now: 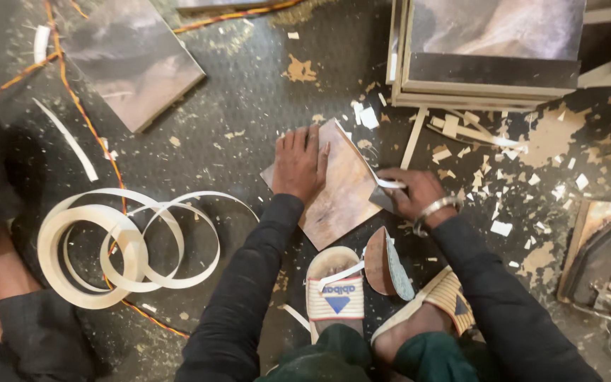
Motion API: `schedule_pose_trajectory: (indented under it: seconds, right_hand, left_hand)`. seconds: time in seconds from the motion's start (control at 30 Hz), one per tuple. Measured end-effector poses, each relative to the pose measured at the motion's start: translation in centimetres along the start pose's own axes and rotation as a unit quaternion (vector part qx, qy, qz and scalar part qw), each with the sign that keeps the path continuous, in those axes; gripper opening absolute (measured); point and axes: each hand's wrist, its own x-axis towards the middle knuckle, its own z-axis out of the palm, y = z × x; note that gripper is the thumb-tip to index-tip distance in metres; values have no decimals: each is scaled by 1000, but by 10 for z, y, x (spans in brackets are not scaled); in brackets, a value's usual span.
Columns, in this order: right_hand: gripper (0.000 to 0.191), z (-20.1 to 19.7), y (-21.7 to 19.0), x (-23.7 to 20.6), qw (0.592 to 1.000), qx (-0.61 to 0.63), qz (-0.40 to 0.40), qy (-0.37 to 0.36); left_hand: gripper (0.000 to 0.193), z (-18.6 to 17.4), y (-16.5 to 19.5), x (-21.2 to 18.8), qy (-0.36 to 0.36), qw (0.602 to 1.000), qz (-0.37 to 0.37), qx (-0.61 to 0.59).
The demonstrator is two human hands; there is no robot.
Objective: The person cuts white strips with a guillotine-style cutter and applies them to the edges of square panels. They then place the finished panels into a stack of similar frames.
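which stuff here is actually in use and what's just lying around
In use:
- brown laminate panel, pressed flat by the left hand
- flat metal blade, in the right hand at the panel's edge

Lying about:
- coil of pale edge strip
- stacked boards
- orange cable
- offcut chips

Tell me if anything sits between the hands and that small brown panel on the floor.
Nothing visible does. The left hand lies flat on the brown laminated panel, and the right hand holds a flat metal blade against the panel's right edge, where a white edge strip shows. Offcuts lie beside the panel, not between.
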Motion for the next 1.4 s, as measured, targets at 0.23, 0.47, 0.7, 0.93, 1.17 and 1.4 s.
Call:
schedule_pose_trajectory:
  seconds: [0.23, 0.47, 0.7, 0.93, 1.17, 1.4]
  right_hand:
    - [30, 3, -1, -20, 999, 5, -20, 43]
    - [28, -5, -6, 11, 998, -43, -39, -31]
    - [27, -7, -4, 5, 995, -49, -81, -17]
    - [30, -2, 4, -4, 1000, -5, -20, -10]
    - [25, 3, -19, 37, 997, -67, 11, -39]
    - [39, 2, -24, 40, 993, -108, 1, -40]
  left_hand:
    - [42, 2, -1, 0, 10, 1000, 3, 26]
    - [46, 7, -1, 3, -45, 998, 11, 30]
    - [40, 2, 4, 7, -33, 999, 1, 21]
    - [37, -2, 3, 8, -15, 999, 5, 41]
    - [45, 9, 3, 8, 10, 999, 48, 10]
    - [44, 3, 4, 17, -21, 999, 26, 16]
